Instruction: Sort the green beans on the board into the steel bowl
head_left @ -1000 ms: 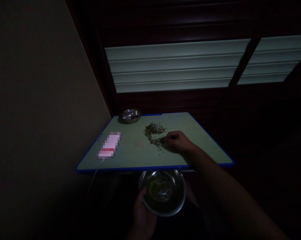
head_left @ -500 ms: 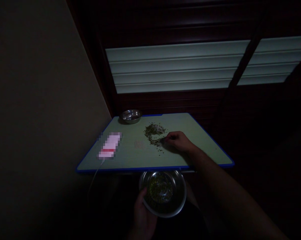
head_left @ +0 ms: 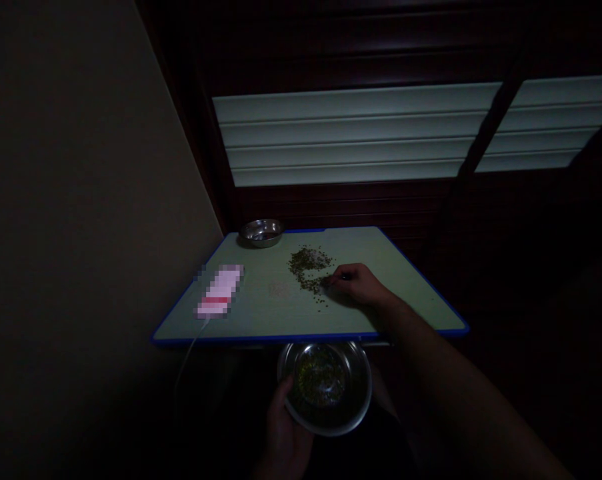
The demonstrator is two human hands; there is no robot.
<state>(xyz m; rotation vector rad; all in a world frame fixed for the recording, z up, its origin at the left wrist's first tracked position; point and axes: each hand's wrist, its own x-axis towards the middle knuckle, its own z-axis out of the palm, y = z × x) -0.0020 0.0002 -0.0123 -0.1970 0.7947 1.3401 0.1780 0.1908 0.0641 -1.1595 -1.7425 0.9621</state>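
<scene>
A metal bowl (head_left: 358, 400) with small green beans or seeds in its bottom is gripped at its left rim by my left hand (head_left: 288, 427), just below the table's front edge. My right hand (head_left: 358, 283) rests on the pale green tabletop (head_left: 401, 267), fingers pinched together at the right side of a scattered pile of small green seeds (head_left: 301, 263). Whatever lies between those fingertips is too small and dark to make out. Some whitish grains show among the seeds. A faint patch of pale grains (head_left: 279, 289) lies left of the pile.
A second metal bowl (head_left: 262, 233) stands at the table's back left corner, with something dark inside. A lit phone (head_left: 221, 291), blurred out, lies at the left with a white cable (head_left: 188, 353) hanging over the front edge. Dark panelling (head_left: 331, 203) rises behind the table; a wall (head_left: 105, 200) is at left.
Almost nothing differs. My right hand stays at the pile with only a slight shift of its fingers, and my left hand keeps the bowl in the same place.
</scene>
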